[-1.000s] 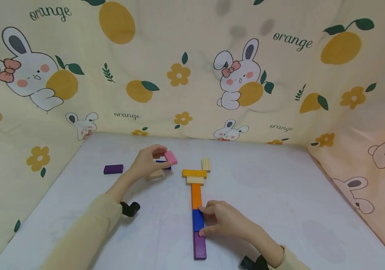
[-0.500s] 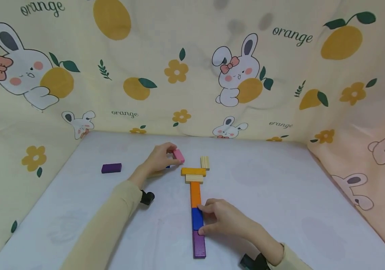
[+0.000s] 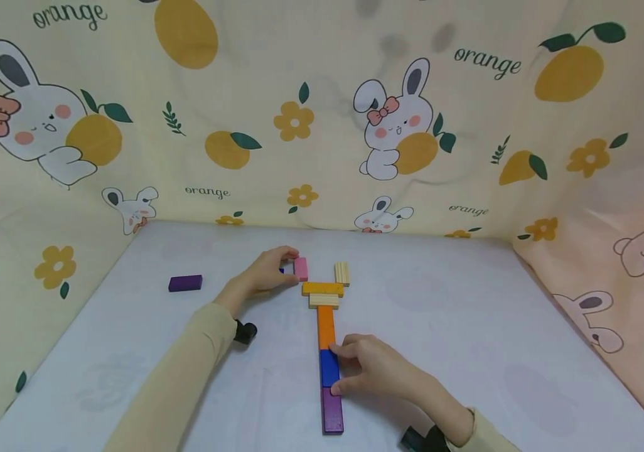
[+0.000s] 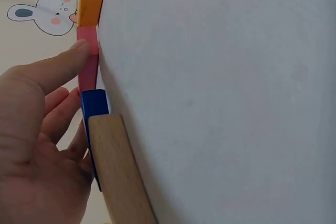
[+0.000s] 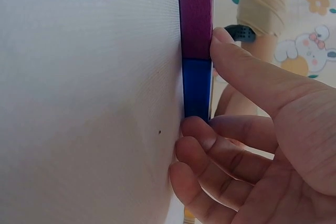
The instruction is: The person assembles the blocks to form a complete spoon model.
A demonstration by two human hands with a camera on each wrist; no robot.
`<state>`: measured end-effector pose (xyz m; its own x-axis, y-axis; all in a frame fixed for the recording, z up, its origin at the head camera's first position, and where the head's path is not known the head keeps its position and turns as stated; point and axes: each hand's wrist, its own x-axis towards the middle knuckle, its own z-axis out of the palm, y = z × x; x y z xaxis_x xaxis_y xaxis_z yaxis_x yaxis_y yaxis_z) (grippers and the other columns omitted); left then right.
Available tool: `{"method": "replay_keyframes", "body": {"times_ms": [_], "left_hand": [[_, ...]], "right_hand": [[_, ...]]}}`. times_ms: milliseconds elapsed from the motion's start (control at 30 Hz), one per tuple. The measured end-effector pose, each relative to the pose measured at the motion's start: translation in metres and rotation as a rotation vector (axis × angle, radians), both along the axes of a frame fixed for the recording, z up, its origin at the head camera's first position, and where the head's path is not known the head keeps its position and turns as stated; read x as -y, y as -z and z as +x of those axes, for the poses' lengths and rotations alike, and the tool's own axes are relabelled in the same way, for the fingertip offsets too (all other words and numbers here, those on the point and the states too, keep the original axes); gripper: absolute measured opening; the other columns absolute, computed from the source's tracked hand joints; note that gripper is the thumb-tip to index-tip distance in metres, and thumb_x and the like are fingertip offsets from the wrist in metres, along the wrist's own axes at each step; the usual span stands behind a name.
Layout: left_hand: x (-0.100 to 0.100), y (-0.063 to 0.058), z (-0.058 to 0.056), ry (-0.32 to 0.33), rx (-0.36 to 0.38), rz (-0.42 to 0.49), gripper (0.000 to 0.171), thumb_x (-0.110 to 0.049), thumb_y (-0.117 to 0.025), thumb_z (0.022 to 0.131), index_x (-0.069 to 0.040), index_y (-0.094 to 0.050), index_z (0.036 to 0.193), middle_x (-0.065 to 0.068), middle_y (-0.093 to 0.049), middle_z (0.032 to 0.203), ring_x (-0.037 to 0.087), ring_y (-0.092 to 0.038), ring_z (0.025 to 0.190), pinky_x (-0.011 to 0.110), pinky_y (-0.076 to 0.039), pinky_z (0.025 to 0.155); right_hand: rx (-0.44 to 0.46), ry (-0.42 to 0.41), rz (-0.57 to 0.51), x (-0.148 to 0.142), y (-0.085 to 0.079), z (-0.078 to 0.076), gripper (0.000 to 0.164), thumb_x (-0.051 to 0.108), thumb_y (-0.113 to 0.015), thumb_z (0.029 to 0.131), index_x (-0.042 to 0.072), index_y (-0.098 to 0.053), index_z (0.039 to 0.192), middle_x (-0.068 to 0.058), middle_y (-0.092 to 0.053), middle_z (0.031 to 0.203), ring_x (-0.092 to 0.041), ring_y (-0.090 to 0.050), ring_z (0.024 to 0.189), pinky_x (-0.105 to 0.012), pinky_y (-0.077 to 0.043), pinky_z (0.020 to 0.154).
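My left hand (image 3: 265, 271) pinches a pink block (image 3: 300, 269) between thumb and fingers, just behind the left end of a yellow crosswise block (image 3: 323, 289). Left of it, a dark blue block (image 4: 94, 103) and a plain wooden block (image 4: 118, 166) show in the left wrist view; my left hand mostly hides them from the head. My right hand (image 3: 381, 370) rests against the right side of a straight row. Its thumb touches the purple block (image 3: 332, 411), and its index finger lies by the far end of the blue block (image 3: 329, 368). An orange block (image 3: 326, 328) continues the row.
A ridged pale wooden block (image 3: 341, 274) stands behind the yellow block's right end, and another ridged pale block (image 3: 324, 301) lies before it. At the left lies a dark purple block (image 3: 185, 283). Printed cloth (image 3: 327, 163) rises behind the white tabletop (image 3: 469, 301).
My left hand has carried the pink block rightward and turned it from slanted to straight, close behind the yellow block's left end. My right hand has stayed at the row.
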<state>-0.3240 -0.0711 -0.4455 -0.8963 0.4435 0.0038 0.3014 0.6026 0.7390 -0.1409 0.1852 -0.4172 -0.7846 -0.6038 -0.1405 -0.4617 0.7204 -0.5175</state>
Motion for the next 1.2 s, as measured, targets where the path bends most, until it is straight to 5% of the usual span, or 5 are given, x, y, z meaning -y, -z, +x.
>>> {"method": "replay_keyframes", "body": {"times_ms": [367,967,1100,1200], "left_hand": [[0.002,-0.001,-0.002,0.048,-0.012,0.002,0.059,-0.021,-0.078,0.087,-0.008,-0.052,0.138,0.005,-0.054,0.137,0.023,-0.046,0.128,0.043,-0.032,0.110],[0.002,-0.002,-0.001,0.035,0.025,0.020,0.066,-0.026,-0.079,0.085,-0.009,-0.050,0.141,0.003,-0.052,0.141,0.024,-0.044,0.130,0.045,-0.032,0.110],[0.011,-0.009,0.009,-0.024,-0.013,0.036,0.063,-0.031,-0.074,0.088,-0.011,-0.049,0.142,0.008,-0.049,0.143,0.029,-0.044,0.129,0.050,-0.034,0.108],[0.025,-0.018,0.026,-0.089,-0.094,0.041,0.053,-0.030,-0.071,0.092,-0.011,-0.054,0.137,0.011,-0.053,0.139,0.031,-0.047,0.125,0.051,-0.038,0.104]], "right_hand": [[-0.004,0.005,0.010,-0.002,0.000,-0.002,0.074,0.050,-0.080,0.077,0.003,-0.062,0.131,0.009,-0.063,0.103,-0.008,-0.051,0.082,-0.023,-0.047,0.073],[-0.012,0.005,0.006,-0.004,-0.001,0.000,0.073,0.050,-0.079,0.077,0.003,-0.063,0.131,0.009,-0.063,0.104,-0.008,-0.051,0.083,-0.023,-0.048,0.075],[-0.015,-0.006,-0.002,-0.003,0.002,-0.001,0.073,0.050,-0.079,0.078,0.003,-0.062,0.131,0.010,-0.062,0.103,-0.008,-0.051,0.083,-0.022,-0.046,0.072],[-0.012,-0.015,-0.005,-0.002,0.003,-0.001,0.073,0.051,-0.078,0.078,0.003,-0.062,0.132,0.010,-0.063,0.104,-0.008,-0.051,0.083,-0.022,-0.046,0.071]]}}
